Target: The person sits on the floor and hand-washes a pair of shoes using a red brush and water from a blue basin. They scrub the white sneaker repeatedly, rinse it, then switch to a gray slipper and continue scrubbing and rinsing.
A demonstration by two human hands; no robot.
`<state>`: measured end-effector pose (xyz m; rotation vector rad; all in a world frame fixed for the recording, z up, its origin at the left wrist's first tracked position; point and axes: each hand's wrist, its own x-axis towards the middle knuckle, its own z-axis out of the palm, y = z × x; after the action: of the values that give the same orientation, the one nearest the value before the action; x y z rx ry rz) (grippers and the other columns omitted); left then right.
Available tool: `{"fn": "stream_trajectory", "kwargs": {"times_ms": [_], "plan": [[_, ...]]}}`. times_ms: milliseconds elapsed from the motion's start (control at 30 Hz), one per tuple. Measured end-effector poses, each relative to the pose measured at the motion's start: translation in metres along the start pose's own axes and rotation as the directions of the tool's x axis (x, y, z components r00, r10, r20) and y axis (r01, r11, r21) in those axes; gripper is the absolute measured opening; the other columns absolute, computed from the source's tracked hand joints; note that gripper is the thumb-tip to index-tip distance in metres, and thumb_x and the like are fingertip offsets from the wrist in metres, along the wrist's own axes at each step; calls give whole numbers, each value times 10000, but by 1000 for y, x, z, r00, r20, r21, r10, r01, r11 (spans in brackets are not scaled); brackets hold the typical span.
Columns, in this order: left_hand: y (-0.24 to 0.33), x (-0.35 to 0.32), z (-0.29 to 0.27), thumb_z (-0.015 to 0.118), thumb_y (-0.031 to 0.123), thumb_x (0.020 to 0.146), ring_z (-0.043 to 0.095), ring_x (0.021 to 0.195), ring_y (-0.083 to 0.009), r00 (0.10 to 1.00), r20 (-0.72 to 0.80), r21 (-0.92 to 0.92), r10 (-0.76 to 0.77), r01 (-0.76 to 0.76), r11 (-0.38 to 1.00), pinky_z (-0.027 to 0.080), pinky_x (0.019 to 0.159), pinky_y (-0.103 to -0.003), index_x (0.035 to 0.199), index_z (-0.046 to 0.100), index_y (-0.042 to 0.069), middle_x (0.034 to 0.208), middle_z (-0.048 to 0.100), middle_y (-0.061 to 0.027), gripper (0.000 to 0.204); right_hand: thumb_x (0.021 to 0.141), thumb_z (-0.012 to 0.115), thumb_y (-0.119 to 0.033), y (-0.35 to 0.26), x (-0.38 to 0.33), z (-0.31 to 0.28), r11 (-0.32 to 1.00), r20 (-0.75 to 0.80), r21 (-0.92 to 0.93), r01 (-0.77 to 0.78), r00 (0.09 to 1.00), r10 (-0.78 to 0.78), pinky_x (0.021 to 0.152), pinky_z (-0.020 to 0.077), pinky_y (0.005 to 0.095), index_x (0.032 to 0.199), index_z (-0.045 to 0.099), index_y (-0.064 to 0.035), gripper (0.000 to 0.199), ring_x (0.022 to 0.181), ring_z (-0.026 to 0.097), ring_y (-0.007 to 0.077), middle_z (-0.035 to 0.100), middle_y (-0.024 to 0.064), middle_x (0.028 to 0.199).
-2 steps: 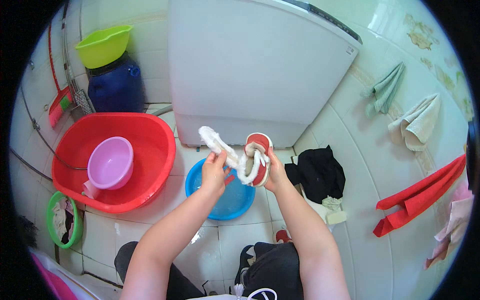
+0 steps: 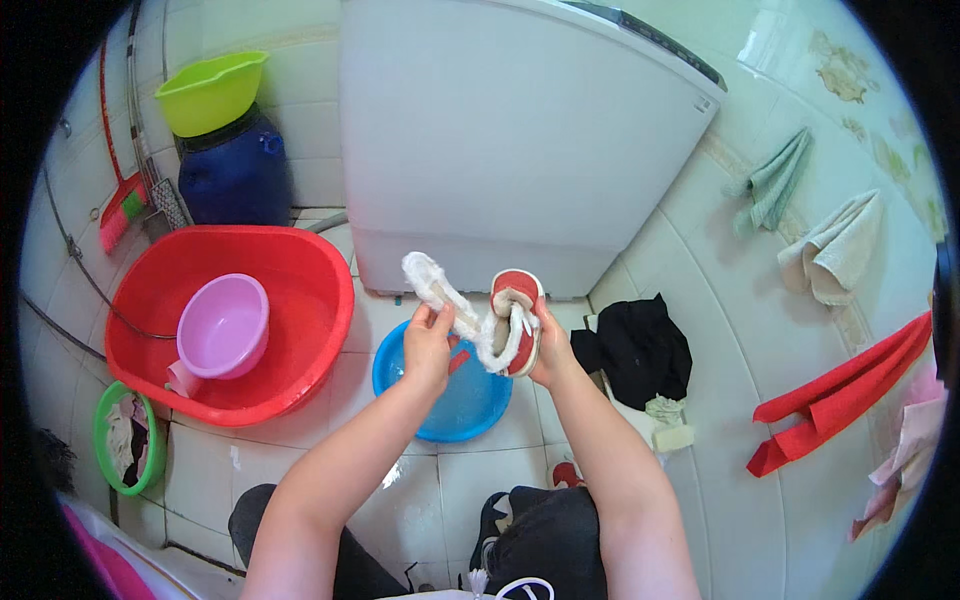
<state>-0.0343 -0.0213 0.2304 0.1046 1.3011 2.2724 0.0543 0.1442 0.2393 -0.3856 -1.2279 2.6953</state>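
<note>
Pale floor tiles [image 2: 395, 508] are spread before a white appliance [image 2: 520, 130]; at the left a large red tub [image 2: 312, 315] is laid with a lilac bowl [image 2: 222, 325] inside it. Over the blue basin [image 2: 460, 415], toward its right rim, a red shoe [image 2: 526, 346] with a white edge is grasped from its right side by the right hand [image 2: 552, 345]. A fuzzy white strip [image 2: 467, 322] is pinched in the left hand [image 2: 428, 350], its lower end brought against the shoe; whether it is attached there cannot be told. Since the previous picture hardly anything has been altered: the view has been shifted very slightly, while both grips have been kept. No visible progress with shoe or strip can therefore be judged. Black cloth [image 2: 635, 350] is heaped at the right.
</note>
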Motion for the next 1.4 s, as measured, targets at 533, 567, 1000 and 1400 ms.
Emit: {"fn": "stream_trajectory", "kwargs": {"times_ms": [533,567,1000,1400], "plan": [[10,6,-38,627,14,816,563,1065,-223,773,440,503,457,-634,588,467,926,-323,1084,685,85,1204,519,-108,283,1017,271,-586,41,21,27,979,-52,-103,-175,984,170,1009,486,458,1386,449,-104,632,1219,560,278,553,125,1343],[9,6,-39,615,-3,810,561,1058,-223,787,441,501,431,-615,609,466,919,-320,1039,698,88,1206,517,-108,260,1020,291,-575,43,23,26,977,-31,-119,-174,985,172,1006,489,452,1381,441,-99,616,1215,560,273,549,125,1338],[28,-11,-40,572,89,886,483,1226,-267,657,721,296,219,-579,760,400,1044,-388,1298,579,106,1326,431,-131,413,1044,413,-224,32,13,15,958,-120,-216,187,969,-216,999,489,409,1362,401,-64,356,1165,573,250,548,130,1273],[-34,0,-33,722,116,811,595,986,-234,830,515,728,213,-555,402,486,872,-363,1147,511,47,1047,587,-136,403,980,568,-401,73,4,-22,798,-376,-602,34,869,-321,938,468,390,1247,407,6,513,1083,581,265,574,171,1168]]}}
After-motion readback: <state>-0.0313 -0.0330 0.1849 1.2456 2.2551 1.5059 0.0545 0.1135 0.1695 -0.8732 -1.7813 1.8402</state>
